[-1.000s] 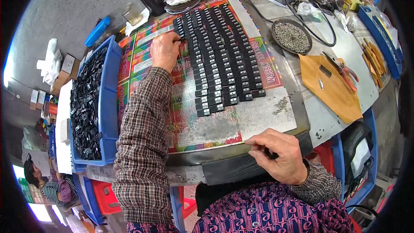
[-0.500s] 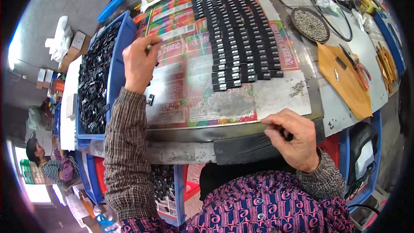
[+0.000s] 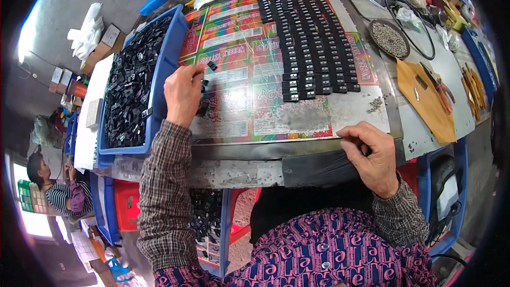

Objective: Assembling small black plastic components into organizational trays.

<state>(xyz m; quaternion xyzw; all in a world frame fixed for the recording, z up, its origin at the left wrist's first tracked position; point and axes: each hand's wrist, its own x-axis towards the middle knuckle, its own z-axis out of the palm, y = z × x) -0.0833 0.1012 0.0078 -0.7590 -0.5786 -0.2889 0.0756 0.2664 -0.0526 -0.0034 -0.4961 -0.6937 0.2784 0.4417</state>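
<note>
Left hand (image 3: 183, 94) sits left of centre at the near edge of the blue bin (image 3: 164, 66), fingers curled over a few small black parts (image 3: 204, 82) lying loose on the printed mat (image 3: 234, 111); whether it actually pinches one I cannot tell, as the fingertips hide the contact. Right hand (image 3: 374, 157) rests at the lower right on the bench's front edge (image 3: 239, 151), fingers bunched closed; nothing clearly shows in it. The two hands are well apart. The bin is heaped with the same black parts, and the finished rows (image 3: 313, 48) run in neat columns up the middle toward the top of the frame. A dish of small metal bits (image 3: 389, 38) sits at upper right, with a tan sheet (image 3: 425, 101) and tools below it. Judged from the layout, the work in hand looks like feeding loose parts from the bin into the rows. To do it well: take few at a time, turn each the same way up, and butt it square against the last piece so the columns stay straight.
</note>
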